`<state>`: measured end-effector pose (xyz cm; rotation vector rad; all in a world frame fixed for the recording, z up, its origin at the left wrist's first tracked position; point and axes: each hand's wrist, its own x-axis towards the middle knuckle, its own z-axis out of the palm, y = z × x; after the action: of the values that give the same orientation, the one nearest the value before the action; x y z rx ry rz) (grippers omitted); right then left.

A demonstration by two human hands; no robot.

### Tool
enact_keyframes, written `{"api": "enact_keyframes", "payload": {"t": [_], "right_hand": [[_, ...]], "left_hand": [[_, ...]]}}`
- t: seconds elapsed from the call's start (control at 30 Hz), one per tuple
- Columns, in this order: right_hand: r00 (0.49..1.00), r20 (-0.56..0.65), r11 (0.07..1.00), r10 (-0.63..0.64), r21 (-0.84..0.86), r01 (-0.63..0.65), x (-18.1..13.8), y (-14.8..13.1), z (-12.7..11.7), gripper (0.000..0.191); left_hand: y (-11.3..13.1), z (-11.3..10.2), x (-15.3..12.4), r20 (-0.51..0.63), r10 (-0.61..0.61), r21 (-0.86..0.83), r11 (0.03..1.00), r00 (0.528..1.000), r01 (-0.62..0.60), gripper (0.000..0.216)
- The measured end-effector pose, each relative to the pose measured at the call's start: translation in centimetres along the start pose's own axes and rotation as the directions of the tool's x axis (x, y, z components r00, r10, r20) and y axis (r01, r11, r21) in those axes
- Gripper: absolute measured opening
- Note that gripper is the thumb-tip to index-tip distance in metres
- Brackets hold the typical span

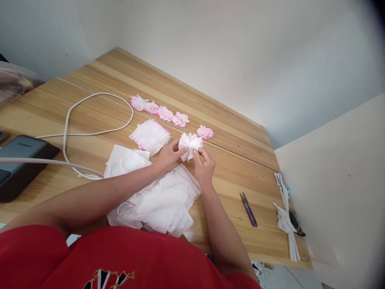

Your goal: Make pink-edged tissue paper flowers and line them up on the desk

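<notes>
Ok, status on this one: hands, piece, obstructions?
Left hand, right hand: grip on white ruffled piece. Piece fanned out between both hands. Purple snips apart, off right; nothing visibly in the way.

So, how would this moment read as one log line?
left hand, right hand: holding white rosette | beyond: pink-edged rosettes | table: purple snips, white sheets

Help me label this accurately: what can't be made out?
In the head view:
Left hand: some fingertips hidden behind the white rosette.
White rosette's far side: turned from the camera.
Grey device: cut off by picture's left edge; lettering too small.
Dark object, right: partly behind white strips, too small to identify.
</notes>
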<state>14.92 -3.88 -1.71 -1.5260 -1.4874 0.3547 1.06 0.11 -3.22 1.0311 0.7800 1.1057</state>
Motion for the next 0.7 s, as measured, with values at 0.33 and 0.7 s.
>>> {"api": "enact_keyframes", "payload": {"t": [0.33, 0.7], "right_hand": [[0.988, -0.046, 0.964, 0.149, 0.228, -0.135, 0.33, 0.60, -0.14, 0.031], [0.993, -0.073, 0.996, 0.094, 0.018, -0.093, 0.30, 0.06, -0.08, 0.031]], "left_hand": [[-0.22, -0.04, 0.29, -0.064, -0.006, -0.088, 0.996, 0.998, 0.001, 0.024], [-0.10, -0.18, 0.12, -0.022, 0.036, -0.041, 0.998, 0.999, -0.037, 0.031]]}}
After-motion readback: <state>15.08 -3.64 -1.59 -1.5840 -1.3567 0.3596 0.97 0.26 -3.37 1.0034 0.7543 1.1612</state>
